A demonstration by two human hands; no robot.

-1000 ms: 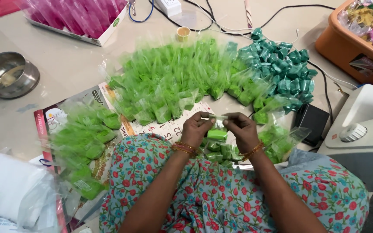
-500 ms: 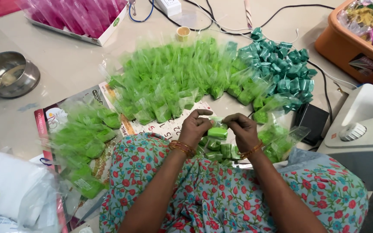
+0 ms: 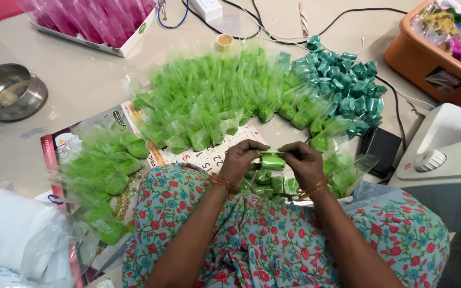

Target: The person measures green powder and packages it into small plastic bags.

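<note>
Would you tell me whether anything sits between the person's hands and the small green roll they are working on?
Nothing visible does: the left hand and right hand both already pinch the green roll by its ends, above the loose rolls on the lap.

Green roll (image 3: 271,161) pinched between left hand (image 3: 241,161) and right hand (image 3: 304,164): glossy ribbon-like plastic, smooth. Clear packets of green filling (image 3: 209,101) beyond hands: thin transparent film, shiny, crinkled. Teal rolls (image 3: 342,74) right of packets: satiny sheen. Steel bowl (image 3: 7,96) left of packets: polished metal, reflective. Orange tub (image 3: 428,61) right of teal rolls: smooth hard plastic. Calendar sheet (image 3: 214,154) under packets: matt printed paper. Floral garment (image 3: 273,245): soft matt cloth.
</note>
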